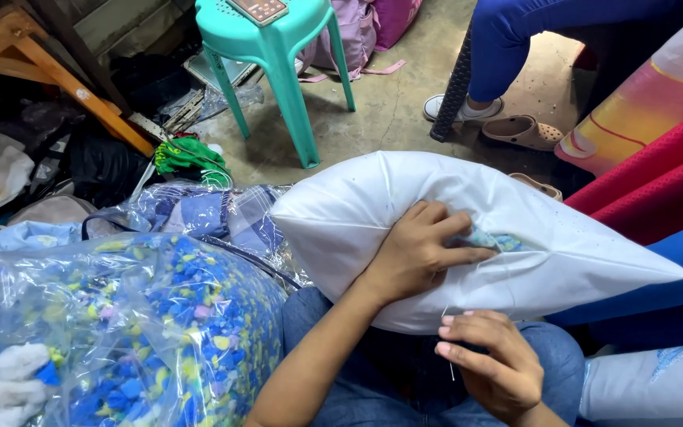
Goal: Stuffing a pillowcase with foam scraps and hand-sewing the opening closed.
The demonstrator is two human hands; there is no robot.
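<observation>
We see a large clear plastic bag (128, 332), crinkled and bulging, packed with small blue, yellow and white foam scraps, filling the lower left. Beside it on our denim-clad lap (551, 348) rests a plump white pillow (405, 202) of smooth woven cloth, tapering to a point at the right; at its open seam a little blue and yellow filling shows. Behind the big bag lies a second clear bag (207, 213) holding folded blue checked fabric. A turquoise plastic stool (278, 47) with splayed legs stands on the concrete floor (389, 103) beyond. Our left hand (420, 249) presses on the pillow, fingers pinching the seam shut. Our right hand (496, 364), apart and just below the pillow, pinches a thin needle (451, 370) with pale thread (444, 312) running up to the seam.
</observation>
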